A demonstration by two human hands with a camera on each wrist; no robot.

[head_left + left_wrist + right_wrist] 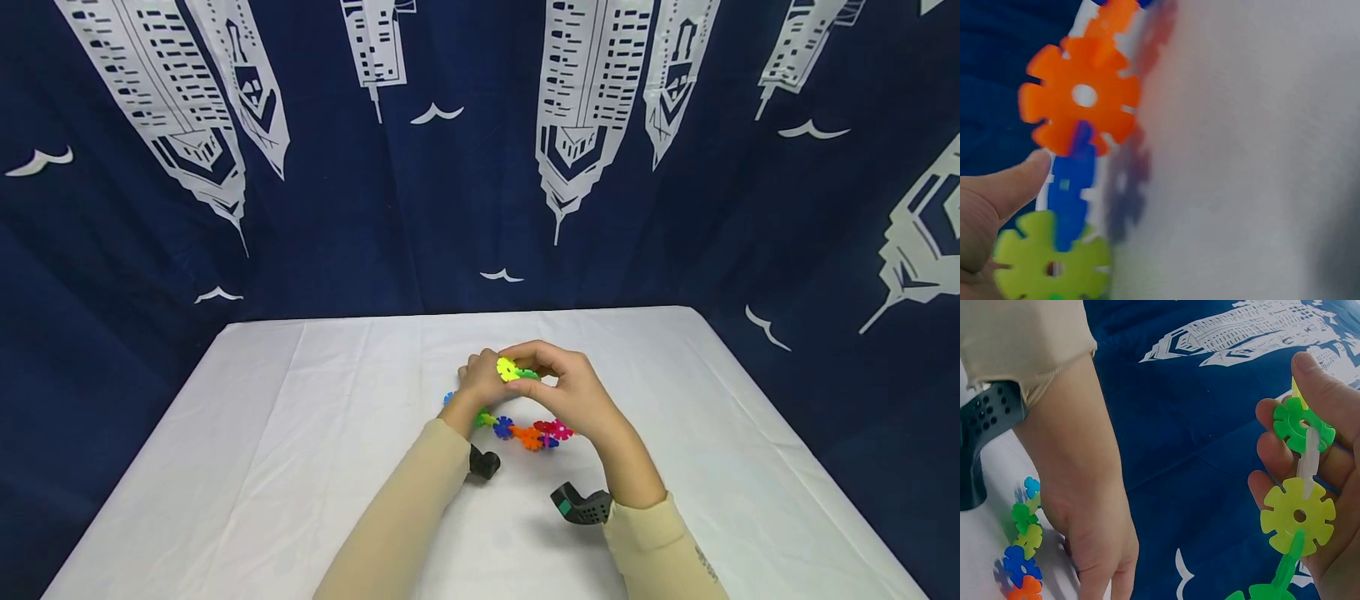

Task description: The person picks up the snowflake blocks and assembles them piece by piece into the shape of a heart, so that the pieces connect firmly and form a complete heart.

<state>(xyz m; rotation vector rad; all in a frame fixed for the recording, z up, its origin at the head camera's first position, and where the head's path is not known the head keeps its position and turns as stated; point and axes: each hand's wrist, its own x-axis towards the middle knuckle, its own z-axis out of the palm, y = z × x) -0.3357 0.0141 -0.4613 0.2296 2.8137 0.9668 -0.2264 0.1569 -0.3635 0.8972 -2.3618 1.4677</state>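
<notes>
Above the table my right hand (566, 387) pinches the end of a chain of slotted plastic discs. A yellow disc (507, 369) shows at its fingertips, with a green disc (1304, 425) behind it. From there a whitish disc (1309, 459), another yellow disc (1297, 512) and more green pieces run down along the palm. My left hand (483, 379) is close beside, partly behind the yellow disc; its fingertips are hidden. In the left wrist view its straight thumb (1013, 187) overlaps a second chain, with orange (1110, 94), blue (1072, 194) and yellow-green discs (1022, 262).
The second chain lies on the white tablecloth (337, 433) nearer than the hands, with red and pink discs (558, 429) at its right end. Black wrist devices (581, 504) stick out below both forearms. A dark blue printed curtain (450, 208) hangs behind the table.
</notes>
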